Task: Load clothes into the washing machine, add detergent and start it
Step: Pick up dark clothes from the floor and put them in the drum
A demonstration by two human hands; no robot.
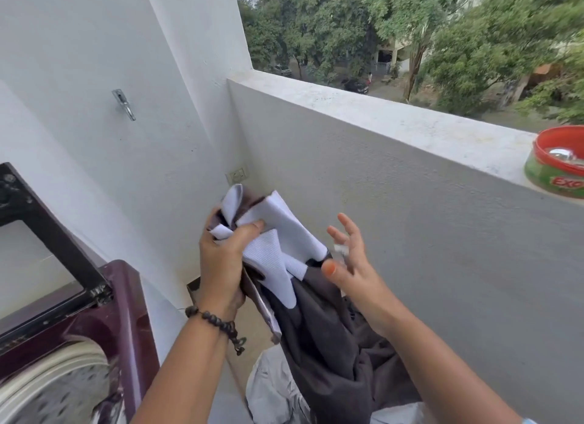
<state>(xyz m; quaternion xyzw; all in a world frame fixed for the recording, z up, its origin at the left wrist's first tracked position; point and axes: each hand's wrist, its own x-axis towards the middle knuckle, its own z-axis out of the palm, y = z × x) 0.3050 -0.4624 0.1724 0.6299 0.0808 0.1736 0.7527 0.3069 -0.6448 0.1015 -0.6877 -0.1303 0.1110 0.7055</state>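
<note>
Head view: the left hand (pixel 222 259) grips a dark garment (pixel 331 338) by its white collar, thumb pinching the white fabric against curled fingers, holding it up in front of the balcony wall (pixel 410 202). The garment hangs down between the forearms. The right hand (pixel 350 262) hovers just beside the cloth, fingers spread and loose, holding nothing. The washer (pixel 126 322), maroon with its lid (pixel 47 227) raised, stands at lower left, its drum (pixel 53 389) visible. A red-rimmed tub (pixel 556 174) sits on the ledge at the right.
</note>
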